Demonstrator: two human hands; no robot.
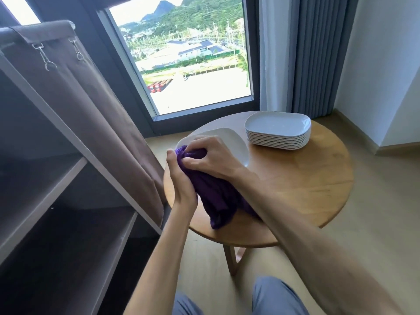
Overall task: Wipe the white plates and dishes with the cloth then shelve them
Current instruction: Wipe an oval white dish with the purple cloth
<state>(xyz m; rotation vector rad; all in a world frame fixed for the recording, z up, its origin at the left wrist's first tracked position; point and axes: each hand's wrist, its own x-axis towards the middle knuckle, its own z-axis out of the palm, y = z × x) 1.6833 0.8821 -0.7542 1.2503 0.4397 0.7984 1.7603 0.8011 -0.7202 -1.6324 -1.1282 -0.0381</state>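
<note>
One white plate (234,144) is held tilted above the round wooden table (306,187). My left hand (181,180) grips its near edge from below, thumb up beside the cloth. My right hand (209,155) bunches a purple cloth (216,196) and presses it on the plate's face. The rest of the cloth hangs down under my right wrist. A stack of several white plates (278,130) sits on the far side of the table, apart from both hands.
A brown fabric shelf unit (68,173) with open shelves stands at the left, its curtain flap (95,92) pulled aside. A window and grey curtains (318,53) lie behind the table. My knees (272,296) are at the bottom edge over a wooden floor.
</note>
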